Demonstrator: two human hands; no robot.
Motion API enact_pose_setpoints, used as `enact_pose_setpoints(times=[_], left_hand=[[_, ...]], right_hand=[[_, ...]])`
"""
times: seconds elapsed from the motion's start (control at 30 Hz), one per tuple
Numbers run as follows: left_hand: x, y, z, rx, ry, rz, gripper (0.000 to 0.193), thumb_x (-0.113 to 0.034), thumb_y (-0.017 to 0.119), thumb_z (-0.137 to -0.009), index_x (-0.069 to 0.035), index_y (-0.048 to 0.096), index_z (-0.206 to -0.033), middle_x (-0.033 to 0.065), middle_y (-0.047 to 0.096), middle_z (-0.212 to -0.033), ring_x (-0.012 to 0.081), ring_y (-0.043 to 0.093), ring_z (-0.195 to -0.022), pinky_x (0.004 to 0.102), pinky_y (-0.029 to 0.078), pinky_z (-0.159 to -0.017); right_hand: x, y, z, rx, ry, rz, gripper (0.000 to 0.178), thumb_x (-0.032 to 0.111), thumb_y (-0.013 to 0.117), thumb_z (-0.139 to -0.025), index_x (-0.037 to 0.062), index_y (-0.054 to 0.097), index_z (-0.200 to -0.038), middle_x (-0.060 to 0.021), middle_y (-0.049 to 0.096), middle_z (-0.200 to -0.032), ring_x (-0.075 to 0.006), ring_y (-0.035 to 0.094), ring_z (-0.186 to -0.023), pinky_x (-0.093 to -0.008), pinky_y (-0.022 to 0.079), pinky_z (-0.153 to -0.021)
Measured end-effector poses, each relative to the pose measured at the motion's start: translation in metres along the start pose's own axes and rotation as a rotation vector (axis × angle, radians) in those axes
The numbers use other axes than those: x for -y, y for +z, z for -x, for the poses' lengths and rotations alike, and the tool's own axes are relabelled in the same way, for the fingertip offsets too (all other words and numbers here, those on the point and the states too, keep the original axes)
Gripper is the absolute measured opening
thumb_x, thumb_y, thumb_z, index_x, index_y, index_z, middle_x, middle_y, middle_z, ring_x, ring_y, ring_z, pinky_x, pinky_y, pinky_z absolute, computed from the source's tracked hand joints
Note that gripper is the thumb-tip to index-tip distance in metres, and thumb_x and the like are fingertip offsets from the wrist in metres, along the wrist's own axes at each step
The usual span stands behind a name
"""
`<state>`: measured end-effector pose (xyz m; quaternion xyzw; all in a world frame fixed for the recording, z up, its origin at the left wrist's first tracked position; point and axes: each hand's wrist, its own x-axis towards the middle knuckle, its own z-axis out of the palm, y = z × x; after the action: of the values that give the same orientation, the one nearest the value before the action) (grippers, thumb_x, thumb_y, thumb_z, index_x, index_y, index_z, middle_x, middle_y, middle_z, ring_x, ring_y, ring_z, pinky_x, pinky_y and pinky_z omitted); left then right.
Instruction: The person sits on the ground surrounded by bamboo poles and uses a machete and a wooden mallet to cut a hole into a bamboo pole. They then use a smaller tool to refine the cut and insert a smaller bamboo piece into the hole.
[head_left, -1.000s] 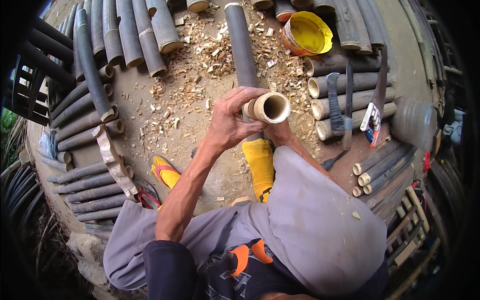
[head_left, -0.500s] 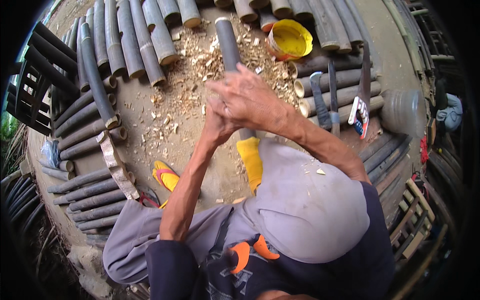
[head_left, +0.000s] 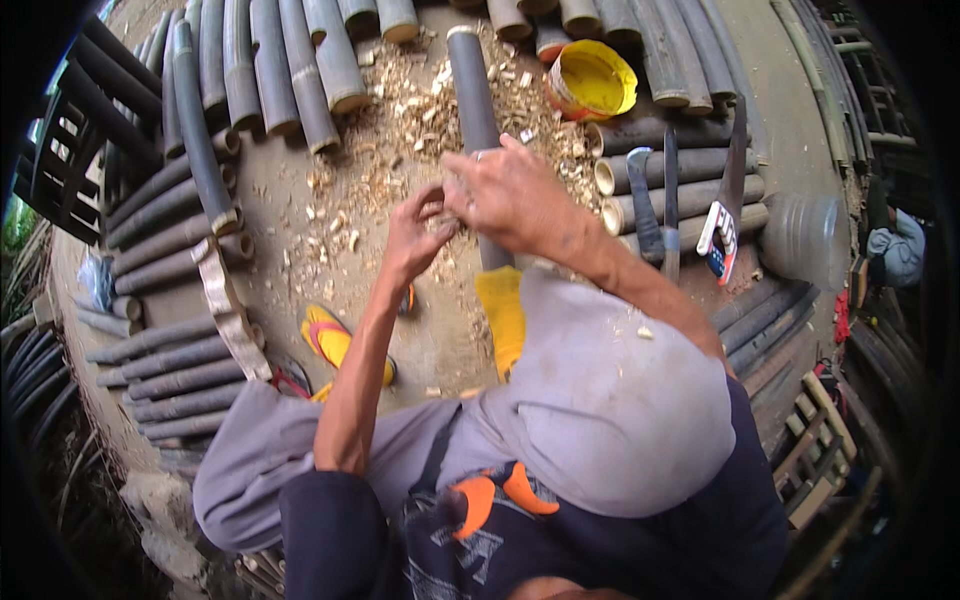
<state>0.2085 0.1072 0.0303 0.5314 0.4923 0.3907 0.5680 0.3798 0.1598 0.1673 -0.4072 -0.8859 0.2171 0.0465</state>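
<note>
A dark bamboo pole [head_left: 472,85] runs away from me over the ground, its near part passing below my right hand [head_left: 515,200]. The fingers of that hand are bent and pinched together at their tips. Close against them on the left is my left hand [head_left: 412,238], thumb and fingers curled into a ring. The fingertips of both hands meet, and what they hold, if anything, is too small or hidden to make out. Near the pole's lower end is my foot in a yellow sock [head_left: 500,310]; a yellow-socked foot in a sandal [head_left: 330,338] is further left.
Pale wood chips [head_left: 400,120] litter the ground around the pole. A yellow bucket [head_left: 592,82] stands beyond. Right of it, a curved knife [head_left: 643,205], a long blade [head_left: 670,200] and a handsaw [head_left: 725,215] rest on bamboo pieces. A clear plastic jug [head_left: 805,240] and stacked bamboo [head_left: 185,385] flank me.
The right hand no longer covers the left; the left has slid a little left and its fingers now show curled. The whole view has shifted slightly.
</note>
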Motion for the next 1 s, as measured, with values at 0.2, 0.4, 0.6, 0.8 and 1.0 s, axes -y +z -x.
enact_pose_setpoints(times=[0.2,0.4,0.6,0.8,1.0], left_hand=[[-0.01,0.016,-0.004,0.002,-0.063,0.053,0.05,0.002,0.062,-0.071,-0.002,0.055,-0.12,0.0098,0.062,-0.113,0.0197,0.059,-0.104,0.0359,0.049,-0.091],[0.026,0.007,0.004,-0.137,-0.103,0.155,0.048,-0.002,0.06,-0.07,-0.004,0.058,-0.118,0.0077,0.063,-0.11,0.0187,0.059,-0.101,0.0341,0.049,-0.089],[0.033,0.003,0.005,-0.137,-0.094,0.113,0.048,-0.008,0.062,-0.069,-0.003,0.058,-0.117,0.0094,0.063,-0.109,0.02,0.06,-0.098,0.034,0.051,-0.084],[0.042,0.001,0.022,-0.136,-0.214,0.082,0.048,-0.01,0.063,-0.069,-0.003,0.059,-0.117,0.0097,0.063,-0.108,0.0202,0.061,-0.098,0.0342,0.051,-0.085],[0.043,0.015,0.015,-0.124,-0.088,0.171,0.053,-0.01,0.065,-0.069,-0.002,0.056,-0.12,0.0121,0.062,-0.11,0.022,0.061,-0.099,0.0359,0.051,-0.087]], right_hand=[[0.009,-0.026,0.005,-0.428,-0.147,-0.119,0.034,0.03,0.053,-0.088,-0.0012,0.064,-0.099,-0.0175,0.065,-0.083,-0.0348,0.064,-0.082,-0.046,0.041,-0.097],[0.006,-0.001,0.0,0.202,0.31,-0.015,0.037,0.03,0.046,-0.089,-0.002,0.064,-0.098,-0.02,0.066,-0.085,-0.0326,0.066,-0.084,-0.0527,0.036,-0.101],[0.001,-0.003,0.002,-0.166,-0.068,-0.091,0.035,0.028,0.048,-0.088,-0.0013,0.065,-0.095,-0.0198,0.066,-0.087,-0.0349,0.064,-0.087,-0.0536,0.03,-0.104],[0.013,-0.04,0.005,-0.367,-0.099,-0.194,0.035,0.03,0.056,-0.084,-0.0013,0.065,-0.098,-0.0204,0.065,-0.086,-0.0334,0.065,-0.082,-0.048,0.039,-0.098],[-0.011,0.016,0.002,-0.226,0.005,-0.412,0.044,0.036,0.051,-0.088,-0.0025,0.065,-0.103,-0.0221,0.067,-0.094,-0.0354,0.066,-0.089,-0.0482,0.044,-0.096]])
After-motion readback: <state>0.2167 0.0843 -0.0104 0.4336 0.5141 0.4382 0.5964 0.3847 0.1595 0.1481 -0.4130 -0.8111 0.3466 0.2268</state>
